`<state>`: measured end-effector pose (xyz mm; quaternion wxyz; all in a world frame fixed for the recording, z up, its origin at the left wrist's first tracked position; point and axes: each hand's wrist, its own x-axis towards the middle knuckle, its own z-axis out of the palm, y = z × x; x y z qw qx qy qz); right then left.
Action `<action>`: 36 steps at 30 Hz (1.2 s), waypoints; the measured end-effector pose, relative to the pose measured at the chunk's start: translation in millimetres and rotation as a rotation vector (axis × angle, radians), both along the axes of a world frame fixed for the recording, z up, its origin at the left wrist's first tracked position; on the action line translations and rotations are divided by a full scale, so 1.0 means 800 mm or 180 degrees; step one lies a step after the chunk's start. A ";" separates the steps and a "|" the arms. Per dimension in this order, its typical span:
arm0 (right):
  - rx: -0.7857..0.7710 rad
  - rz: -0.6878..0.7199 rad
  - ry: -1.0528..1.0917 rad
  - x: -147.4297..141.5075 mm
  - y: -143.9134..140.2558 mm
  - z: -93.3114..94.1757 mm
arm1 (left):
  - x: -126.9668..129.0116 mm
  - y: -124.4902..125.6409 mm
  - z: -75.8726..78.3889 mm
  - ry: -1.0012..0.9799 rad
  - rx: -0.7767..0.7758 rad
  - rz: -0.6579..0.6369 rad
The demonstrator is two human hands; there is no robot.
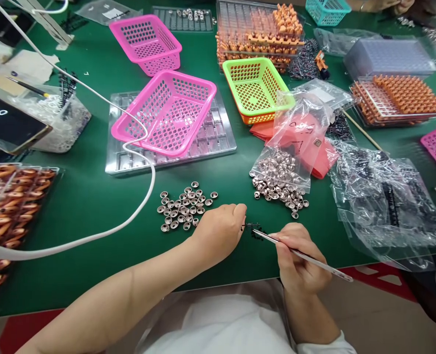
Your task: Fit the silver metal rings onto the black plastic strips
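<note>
My left hand (219, 231) is closed in a pinch on one end of a thin black plastic strip (252, 225) with small side stubs. In my right hand (304, 258) is a pair of metal tweezers (313, 260), held like a pen. The tweezer tips touch or nearly touch the strip. Below them, small black pieces (257, 235) lie on the green table. Left of my left hand, small silver cup-shaped metal parts (183, 210) are spread out. Beyond my hands, more silver metal parts (276, 179) spill from a clear plastic bag (304, 125).
Two pink baskets (206, 105) and a green basket (256, 91) stand farther back. A white cable (129, 221) crosses the left side. Trays of orange parts (258, 39) sit at the back, left and right. Clear bags (391, 206) lie at right. A phone (9, 120) rests at left.
</note>
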<state>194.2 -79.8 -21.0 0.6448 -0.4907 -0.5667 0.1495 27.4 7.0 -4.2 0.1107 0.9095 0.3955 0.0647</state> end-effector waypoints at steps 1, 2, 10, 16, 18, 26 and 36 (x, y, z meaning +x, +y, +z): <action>0.0009 -0.0007 -0.0004 0.000 0.000 0.000 | 0.000 0.000 0.001 0.0027 -0.0023 0.0002; 0.0014 -0.0014 -0.0011 -0.001 0.000 0.000 | 0.001 0.000 0.001 0.0050 -0.0049 0.0000; -0.0044 -0.0048 -0.0171 0.001 -0.001 0.000 | 0.001 0.001 0.003 0.0110 -0.0197 0.0039; -0.0015 0.0008 -0.0104 -0.001 0.000 0.001 | 0.002 0.003 0.007 0.0225 -0.0303 0.0062; 0.0002 0.0008 -0.0068 -0.001 0.001 0.001 | 0.002 0.002 0.006 0.0248 -0.0291 0.0084; -0.0326 -0.0053 0.0118 -0.003 -0.001 0.004 | 0.000 0.002 0.002 0.0026 -0.0299 0.0080; -0.0399 0.0227 0.0669 -0.001 0.002 0.007 | -0.002 0.006 0.023 -0.0324 -0.1529 -0.0170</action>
